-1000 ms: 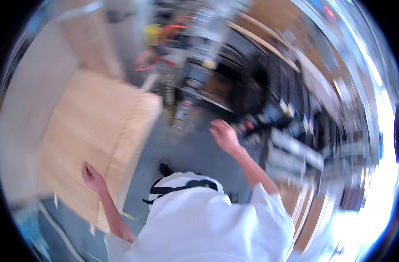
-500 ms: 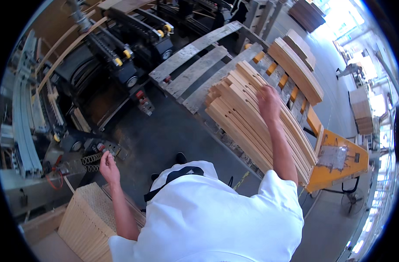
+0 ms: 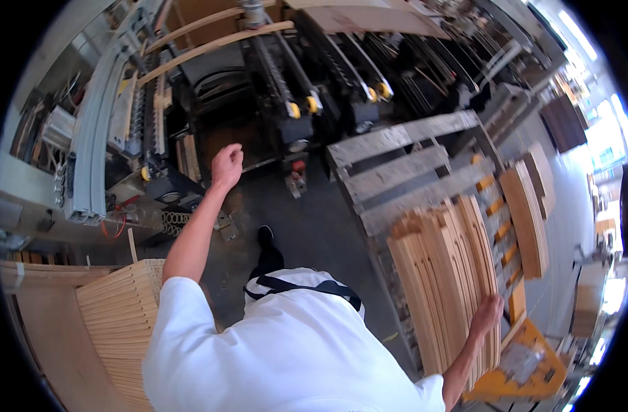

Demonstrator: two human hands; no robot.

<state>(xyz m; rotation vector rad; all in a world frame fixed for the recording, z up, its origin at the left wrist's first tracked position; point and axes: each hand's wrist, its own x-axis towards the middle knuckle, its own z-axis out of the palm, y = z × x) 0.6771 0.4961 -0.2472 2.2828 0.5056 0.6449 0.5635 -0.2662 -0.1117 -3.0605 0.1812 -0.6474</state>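
Observation:
My left hand (image 3: 227, 166) is raised in front of the machine, its fingers curled in and nothing visible in them. Lower right, my right hand (image 3: 488, 314) hangs over the right edge of a stack of curved wooden slats (image 3: 434, 275), fingers bent inward. Whether it touches the slats cannot be told, and no piece shows in its grip. The slats lie side by side on a worn wooden pallet (image 3: 376, 185), several with small slots or holes. Ahead of my left hand is the machine's dark bed, with black clamp arms (image 3: 290, 127) that have yellow rollers.
At lower left stands another pile of wooden pieces (image 3: 125, 302) beside a wooden panel. Grey metal rails (image 3: 94, 165) run along the left. More curved boards (image 3: 525, 220) lie on the pallet's far right, near a yellow pallet jack (image 3: 527, 360). A red-topped fitting (image 3: 297, 172) juts out low from the machine.
My body has turned left toward the machine. The left hand has swung up and forward; the right hand has moved back from the middle of the slats to their right edge.

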